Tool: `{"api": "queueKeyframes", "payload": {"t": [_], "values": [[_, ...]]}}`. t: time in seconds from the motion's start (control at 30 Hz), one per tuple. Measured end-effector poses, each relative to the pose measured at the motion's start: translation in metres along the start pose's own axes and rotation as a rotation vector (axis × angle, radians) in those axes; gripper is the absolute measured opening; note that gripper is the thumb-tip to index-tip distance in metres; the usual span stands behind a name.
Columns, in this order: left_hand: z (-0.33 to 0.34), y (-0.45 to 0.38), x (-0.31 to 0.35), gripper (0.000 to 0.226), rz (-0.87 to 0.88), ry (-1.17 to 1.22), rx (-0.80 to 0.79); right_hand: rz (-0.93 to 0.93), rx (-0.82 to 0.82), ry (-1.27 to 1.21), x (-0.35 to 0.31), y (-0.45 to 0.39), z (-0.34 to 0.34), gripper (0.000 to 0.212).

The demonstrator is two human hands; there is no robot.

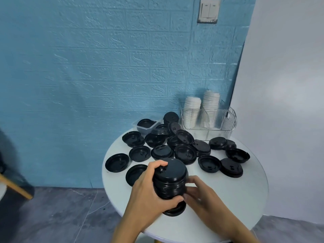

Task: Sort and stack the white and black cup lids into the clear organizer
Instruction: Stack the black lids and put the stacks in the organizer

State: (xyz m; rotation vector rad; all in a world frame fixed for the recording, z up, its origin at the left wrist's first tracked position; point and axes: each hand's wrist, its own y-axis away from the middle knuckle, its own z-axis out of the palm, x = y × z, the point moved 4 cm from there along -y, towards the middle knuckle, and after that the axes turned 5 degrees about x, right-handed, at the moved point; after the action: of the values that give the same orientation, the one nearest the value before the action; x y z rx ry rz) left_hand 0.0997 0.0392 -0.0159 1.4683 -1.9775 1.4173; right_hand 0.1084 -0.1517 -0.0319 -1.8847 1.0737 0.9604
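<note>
Between both hands [150, 193], black lid stack [169, 179]

Loose black lids [185, 153] crowd the round table [245, 190] in front of the clear organizer [208, 120], blocking a low approach. Bare tabletop lies nearer, right of the hands. Above the organizer's white lid stacks [211, 100] the air is open.
</note>
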Motion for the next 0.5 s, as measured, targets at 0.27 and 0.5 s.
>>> {"api": "queueKeyframes", "payload": {"t": [0.27,0.5], "values": [[0.017,0.011,-0.010,0.091,-0.029,-0.011,-0.089,0.037,0.096,-0.017,0.015,-0.017,-0.017,0.045],[0.021,0.017,-0.019,0.093,-0.042,-0.039,-0.118,-0.097,0.307,0.411,0.013,-0.072,-0.043,0.029]]}}
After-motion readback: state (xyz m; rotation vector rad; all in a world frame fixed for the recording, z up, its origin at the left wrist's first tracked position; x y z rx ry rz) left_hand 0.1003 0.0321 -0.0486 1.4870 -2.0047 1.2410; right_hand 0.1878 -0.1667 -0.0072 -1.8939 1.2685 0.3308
